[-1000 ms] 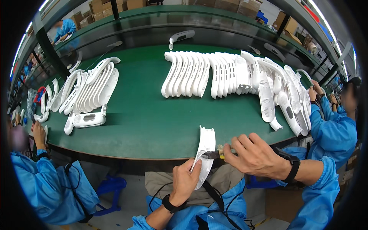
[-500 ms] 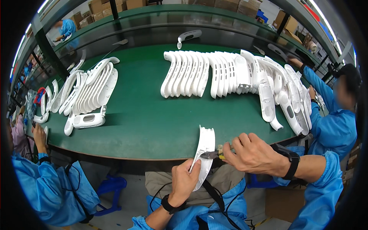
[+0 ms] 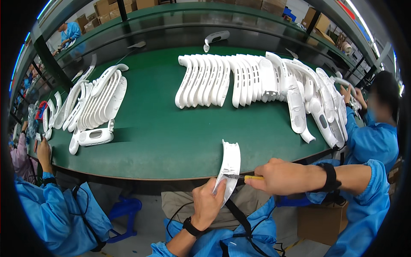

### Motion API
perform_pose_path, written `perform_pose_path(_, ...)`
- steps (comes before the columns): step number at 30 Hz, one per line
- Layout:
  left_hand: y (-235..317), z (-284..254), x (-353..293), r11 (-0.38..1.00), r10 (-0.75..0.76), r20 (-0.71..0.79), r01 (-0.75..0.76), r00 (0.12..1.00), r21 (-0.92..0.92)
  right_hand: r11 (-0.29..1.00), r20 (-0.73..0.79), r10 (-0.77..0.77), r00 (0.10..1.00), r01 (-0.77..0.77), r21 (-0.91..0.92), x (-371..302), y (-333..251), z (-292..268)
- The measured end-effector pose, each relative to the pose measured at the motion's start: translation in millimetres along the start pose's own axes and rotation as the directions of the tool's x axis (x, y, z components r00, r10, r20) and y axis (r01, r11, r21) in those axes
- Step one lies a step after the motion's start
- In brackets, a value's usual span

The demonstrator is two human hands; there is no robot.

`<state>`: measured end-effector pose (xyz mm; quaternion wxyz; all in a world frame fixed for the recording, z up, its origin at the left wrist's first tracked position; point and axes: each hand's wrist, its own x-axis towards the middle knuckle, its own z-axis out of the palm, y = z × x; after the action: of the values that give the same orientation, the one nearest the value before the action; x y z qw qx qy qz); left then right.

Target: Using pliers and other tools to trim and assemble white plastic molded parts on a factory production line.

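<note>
- A green table is spreading across the view, its curved near edge running just beyond the person's lap.
- A co-worker in blue is sitting at the left, with one hand reaching the table's edge.
- Another co-worker in blue is sitting at the right, both hands lifting near a white piece.
- A heap of white shells is covering the table's right part, pieces lying over one another at differing angles.
- A row of curved white shells is standing left of the heap, the pieces nesting closely side by side.
- A batch of white shells is occupying the table's left part, several leaning together.
- A cardboard box is sitting on the floor at the lower right.
- The right hand is grasping a tool by its yellow handle, fingers curling around it.
- The left hand is pinching the lower part of a curved shell, the thumb pressing on its near face.
- That curved shell is tilting upright in front of the table's near edge, its upper end showing against the green surface.
- A white housing with a grey oval is lying before the left batch.
- The yellow-handled tool is pointing leftward, its metal tip reaching over the curved shell; whether it is touching, I cannot tell.
</note>
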<state>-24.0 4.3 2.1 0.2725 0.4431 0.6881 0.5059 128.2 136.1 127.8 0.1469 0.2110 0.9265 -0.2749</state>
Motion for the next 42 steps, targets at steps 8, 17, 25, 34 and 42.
perform_pose_path(8, -6, 4, -4, 0.988, 0.108, -0.04, -0.104, 0.993, 0.111, 0.415, 0.595, 0.316, 0.739, -0.671, 0.614, 6, 1, -5)
perform_pose_path(17, 2, 9, -1, 0.984, 0.118, -0.053, -0.109, 0.992, 0.142, 0.869, -0.31, 0.184, 0.933, -0.007, 0.494, -22, -28, 7)
perform_pose_path(25, 2, 17, -3, 0.986, 0.069, -0.036, -0.062, 0.997, 0.153, 0.357, -0.828, 0.251, 0.501, 0.748, 0.56, 41, -25, 74)
perform_pose_path(34, 6, 15, -6, 0.989, 0.094, -0.044, -0.089, 0.995, 0.115, 0.599, -0.921, 0.186, 0.343, 0.704, 0.383, 66, -29, 91)
perform_pose_path(42, 5, 14, -8, 0.971, 0.146, -0.042, -0.135, 0.988, 0.198, 0.654, -0.938, 0.203, 0.282, 0.673, 0.344, 77, -29, 88)
